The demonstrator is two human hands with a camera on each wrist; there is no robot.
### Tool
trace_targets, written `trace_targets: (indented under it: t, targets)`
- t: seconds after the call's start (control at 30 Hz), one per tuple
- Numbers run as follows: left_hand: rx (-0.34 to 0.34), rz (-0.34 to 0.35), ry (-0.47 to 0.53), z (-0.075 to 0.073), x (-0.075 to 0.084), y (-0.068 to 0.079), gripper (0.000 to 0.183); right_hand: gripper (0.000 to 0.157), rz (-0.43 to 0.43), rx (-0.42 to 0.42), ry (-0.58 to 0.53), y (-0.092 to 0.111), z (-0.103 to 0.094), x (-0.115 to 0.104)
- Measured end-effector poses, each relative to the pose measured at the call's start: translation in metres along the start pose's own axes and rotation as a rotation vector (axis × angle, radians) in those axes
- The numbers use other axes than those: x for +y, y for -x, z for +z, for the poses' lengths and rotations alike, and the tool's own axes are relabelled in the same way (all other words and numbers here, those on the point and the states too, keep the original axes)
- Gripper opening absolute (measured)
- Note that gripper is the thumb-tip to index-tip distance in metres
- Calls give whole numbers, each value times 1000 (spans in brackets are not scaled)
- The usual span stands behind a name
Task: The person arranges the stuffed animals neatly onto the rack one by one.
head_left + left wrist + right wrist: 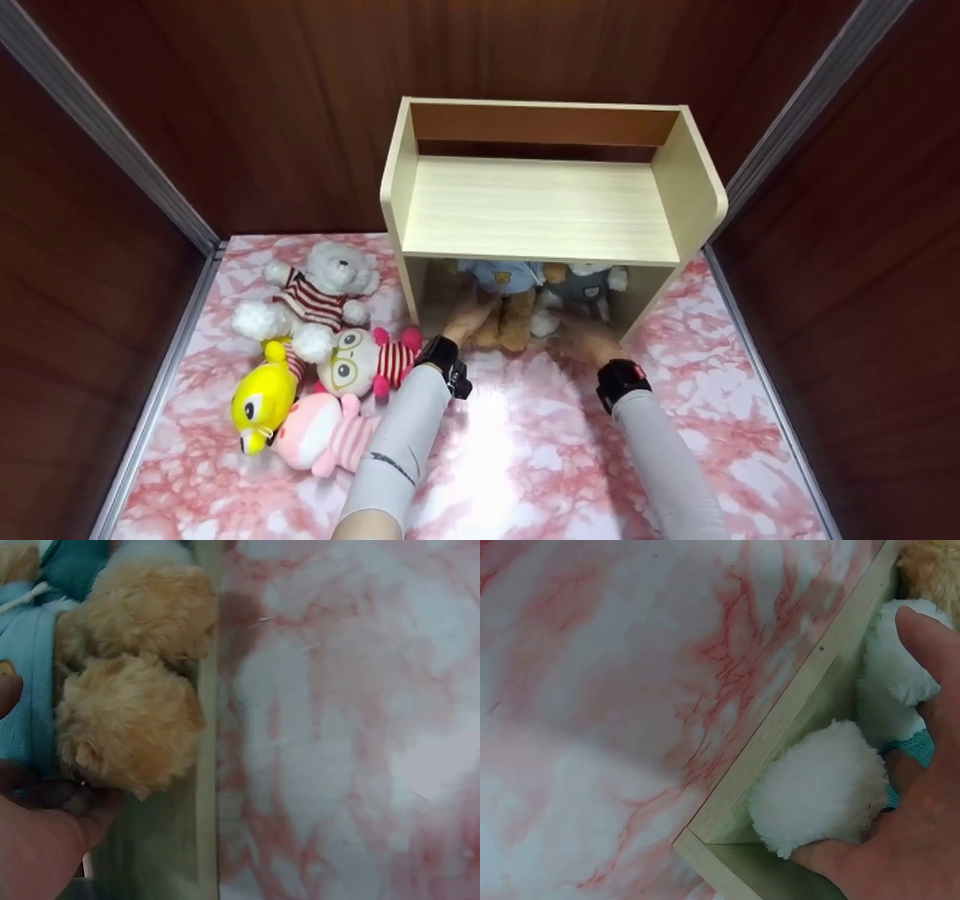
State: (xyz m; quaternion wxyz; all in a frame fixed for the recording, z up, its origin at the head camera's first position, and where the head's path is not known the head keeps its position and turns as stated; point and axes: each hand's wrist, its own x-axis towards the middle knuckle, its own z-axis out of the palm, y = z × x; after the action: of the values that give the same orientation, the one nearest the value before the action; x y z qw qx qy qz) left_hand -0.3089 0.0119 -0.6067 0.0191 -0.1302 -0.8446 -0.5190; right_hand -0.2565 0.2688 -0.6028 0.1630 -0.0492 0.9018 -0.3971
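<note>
Inside the lower compartment of a pale wooden shelf (544,210) sit two plush toys side by side. The left one is a brown teddy bear (516,319) in a light blue top; my left hand (466,311) grips its side, with fingers around the blue top (34,690) in the left wrist view. To its right is a white plush toy (544,322) in dark grey-teal clothing, its head partly hidden under the shelf board. My right hand (585,337) holds it low down, fingers spread about its white fluffy feet (821,787) in the right wrist view.
Left of the shelf lie a white bear (341,270) in a striped sweater, a yellow plush toy (266,397), a pink plush toy (319,431) and a plush toy with glasses (352,364). Dark wooden panels (300,112) enclose the pink marbled surface (525,465).
</note>
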Motion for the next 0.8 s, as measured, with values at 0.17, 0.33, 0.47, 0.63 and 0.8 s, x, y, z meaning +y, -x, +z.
trace_targets:
  t: [0.17,0.33,0.47,0.63,0.8]
  targets:
    - [54,70,1,-3,5,8,62,65,-87,47,182,3,-7,2]
    - [89,176,-89,-11,7,13,52,56,-121,112,306,5,-11,2]
    - [33,85,-129,-32,11,22,54,53,-95,178,342,7,-8,-7]
    - [11,26,-148,-60,7,40,52,47,-219,326,364,9,2,-16]
    - [20,61,-197,-82,7,60,51,38,-401,504,362,7,12,-19]
